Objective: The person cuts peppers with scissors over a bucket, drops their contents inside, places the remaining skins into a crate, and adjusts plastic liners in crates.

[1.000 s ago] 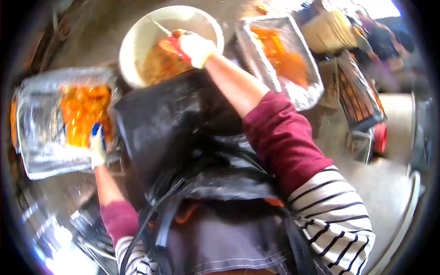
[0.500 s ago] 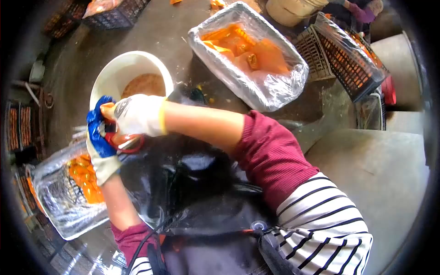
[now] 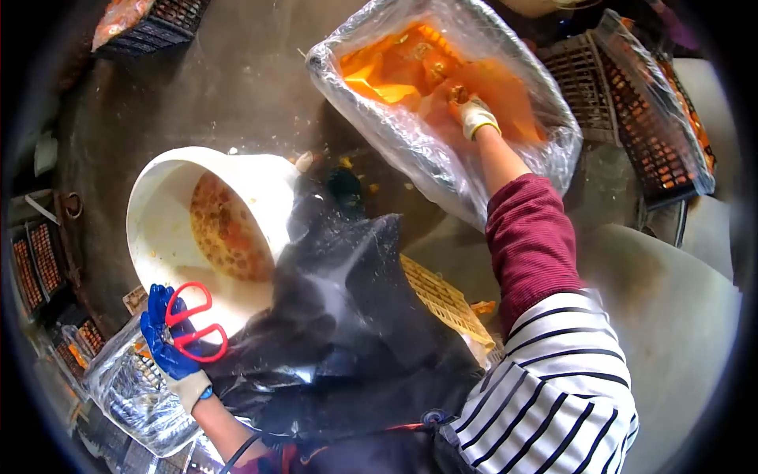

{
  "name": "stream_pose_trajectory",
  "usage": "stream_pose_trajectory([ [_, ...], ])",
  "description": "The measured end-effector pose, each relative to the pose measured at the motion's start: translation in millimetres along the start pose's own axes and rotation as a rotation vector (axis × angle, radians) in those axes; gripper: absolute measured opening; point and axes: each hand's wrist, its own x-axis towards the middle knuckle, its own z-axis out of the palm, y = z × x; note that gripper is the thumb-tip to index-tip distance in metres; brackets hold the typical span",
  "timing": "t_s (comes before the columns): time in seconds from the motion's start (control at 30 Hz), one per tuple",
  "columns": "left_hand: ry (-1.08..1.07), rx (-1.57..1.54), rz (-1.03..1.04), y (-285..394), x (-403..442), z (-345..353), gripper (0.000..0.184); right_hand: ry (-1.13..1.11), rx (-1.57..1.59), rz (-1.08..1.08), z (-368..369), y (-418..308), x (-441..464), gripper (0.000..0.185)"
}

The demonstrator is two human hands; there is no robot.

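Observation:
My left hand (image 3: 167, 336), in a blue-coated glove, holds red-handled scissors (image 3: 197, 322) beside the white bucket (image 3: 150, 229). The handle loops stick out past the palm; the blades are hidden. In the bucket is brownish, foamy liquid (image 3: 229, 229). My right hand (image 3: 475, 114), in a white glove, reaches into a crate lined with clear plastic (image 3: 553, 103). Its fingers are closed at a small brown-orange lump (image 3: 458, 94) that I cannot make out. Orange liquid (image 3: 501, 95) and orange pieces (image 3: 379, 83) lie in this crate.
A black apron (image 3: 339, 316) covers my lap against the bucket. A yellow basket (image 3: 446, 296) stands right of it. Dark crates (image 3: 651, 118) are at the right, another (image 3: 162, 24) at the upper left. A plastic-lined crate (image 3: 130, 395) sits at the lower left.
My right hand has left my left hand and moved right into the lined crate. My left hand has moved lower in view, keeping the scissors. The bucket now appears lower and tipped toward me.

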Motion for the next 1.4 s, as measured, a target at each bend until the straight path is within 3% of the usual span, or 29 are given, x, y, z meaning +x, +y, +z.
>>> stream_pose_trajectory([
  [0.17, -0.053, -0.063, -0.106, 5.3, 7.7, 11.3, 0.047, 0.103, -0.107, 0.081, 28.0, -27.1, 8.9, 0.051],
  [0.37, -0.071, -0.115, -0.147, 6.7, 11.4, 9.8, 0.047, 0.090, -0.058, -0.076, 33.0, -6.9, 28.6, 0.032],
  [0.43, -0.100, -0.146, -0.145, 6.3, 12.6, 8.9, 0.047, -0.026, 0.275, -0.046, 42.3, 13.9, 49.1, 0.027],
  [0.53, -0.195, -0.327, -0.156, 6.5, 14.2, 7.2, 0.047, -0.020, 0.559, -0.308, 48.6, 22.3, 83.2, 0.024],
  [0.57, -0.197, -0.340, -0.150, 6.8, 12.7, 5.5, 0.046, -0.044, 0.633, -0.521, 42.8, 19.6, 89.0, 0.024],
  [0.6, -0.191, -0.314, -0.134, 3.9, 11.4, 5.0, 0.046, -0.116, 0.730, -0.605, 33.1, 14.1, 83.3, 0.025],
  [0.63, -0.066, 0.268, 0.006, -3.1, 9.6, -3.9, 0.049, -0.199, 0.827, -0.684, 23.6, 8.8, 77.9, 0.026],
  [0.67, -0.153, 0.077, -0.037, -2.1, 10.5, -1.2, 0.050, -0.330, 0.951, -0.631, -2.6, -16.0, 53.8, 0.028],
  [0.73, -0.317, -0.304, -0.110, 3.8, 15.5, 5.9, 0.051, -0.311, 0.598, -0.561, -41.1, -54.0, 12.3, 0.030],
  [0.77, -0.344, -0.388, -0.115, 3.2, 15.3, 8.9, 0.050, -0.158, 0.127, -0.525, -52.6, -68.1, -6.5, 0.031],
  [0.8, -0.311, -0.323, -0.104, 2.7, 14.0, 7.6, 0.050, -0.001, -0.339, -0.468, -55.7, -79.5, -15.9, 0.032],
  [0.83, -0.276, -0.258, -0.095, 1.4, 12.4, 5.0, 0.050, -0.133, -0.692, -0.506, -45.5, -87.0, -7.1, 0.037],
  [0.87, -0.241, -0.192, -0.087, 0.0, 11.2, 1.6, 0.050, -0.073, -0.920, -0.671, -26.2, -77.4, -1.3, 0.040],
  [0.93, -0.176, -0.060, -0.073, -1.9, 9.8, -5.3, 0.050, -0.206, -1.170, -0.643, -9.5, -79.5, 11.3, 0.042],
  [1.03, -0.006, -0.031, -0.096, -0.5, 7.8, 6.9, 0.050, -0.183, -0.865, -0.374, -11.8, -69.9, 6.4, 0.037],
  [1.17, -0.050, -0.112, -0.108, 0.0, 8.1, 11.5, 0.049, -0.229, -1.141, -0.620, -49.6, -55.1, -21.9, 0.025],
  [1.27, -0.084, -0.166, -0.115, 1.0, 6.8, 13.6, 0.049, -0.183, -0.931, -0.448, -57.9, -32.4, -5.5, 0.026],
  [1.4, -0.155, -0.189, -0.170, -0.3, 11.8, -4.6, 0.050, 0.283, -0.220, -0.228, -87.2, 8.9, -17.7, 0.029],
])
